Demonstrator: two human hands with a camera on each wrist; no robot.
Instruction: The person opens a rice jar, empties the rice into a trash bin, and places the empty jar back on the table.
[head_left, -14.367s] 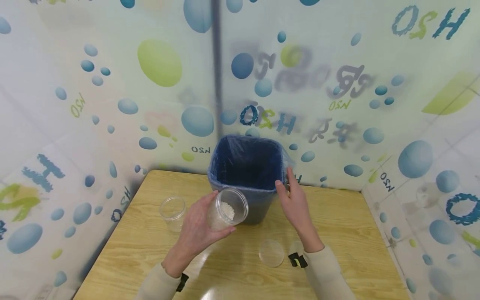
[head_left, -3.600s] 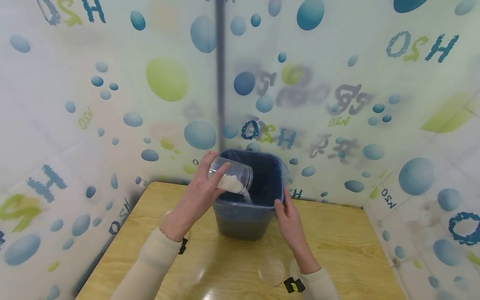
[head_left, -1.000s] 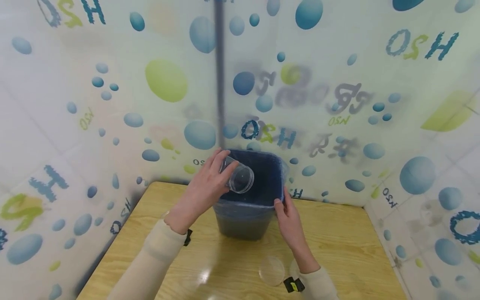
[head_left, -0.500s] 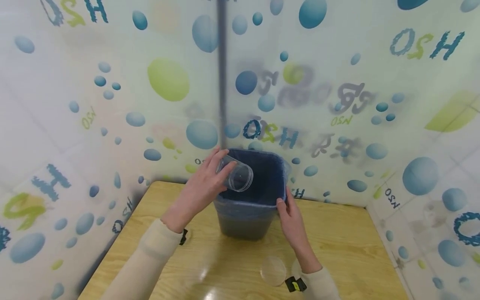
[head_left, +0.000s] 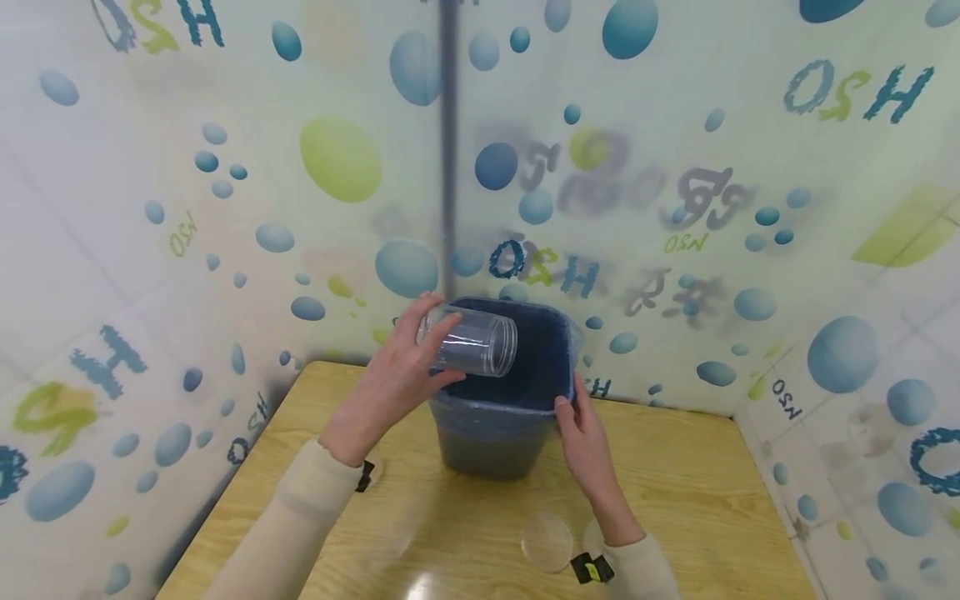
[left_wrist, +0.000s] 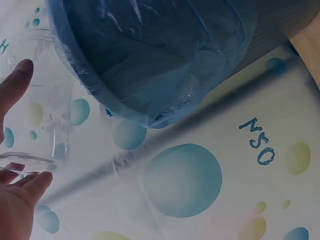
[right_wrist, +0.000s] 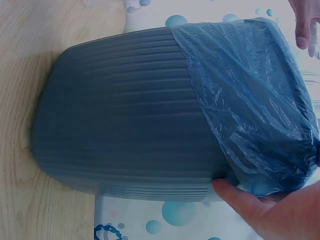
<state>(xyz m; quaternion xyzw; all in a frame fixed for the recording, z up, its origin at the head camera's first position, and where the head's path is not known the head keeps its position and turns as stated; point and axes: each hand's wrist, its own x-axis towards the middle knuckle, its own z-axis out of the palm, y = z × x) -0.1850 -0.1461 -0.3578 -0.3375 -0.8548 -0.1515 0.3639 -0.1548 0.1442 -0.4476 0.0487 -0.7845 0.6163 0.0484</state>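
My left hand (head_left: 392, 379) grips a clear plastic jar (head_left: 474, 343) lying nearly on its side, mouth pointing right, above the opening of a grey-blue trash bin (head_left: 491, 452). No white grains fill the jar; a few specks seem to cling to its wall in the left wrist view. A blue bag (left_wrist: 145, 65) lines the bin and folds over its rim. On the bin's right side, my right hand (head_left: 587, 446) holds the lined rim. The right wrist view has the thumb (right_wrist: 240, 200) against the bin wall; the other fingers are mostly hidden.
The bin stands on a wooden table (head_left: 675, 475), close to a patterned curtain (head_left: 660, 108) behind it. A clear round lid (head_left: 547, 542) lies in front of the bin. Another clear disc (head_left: 594, 537) is partly covered by the right wrist.
White grains filled part of the jar and later poured into the bin; the jar now looks emptied. My left hand has just levelled it. My right hand came to the rim and stays there.
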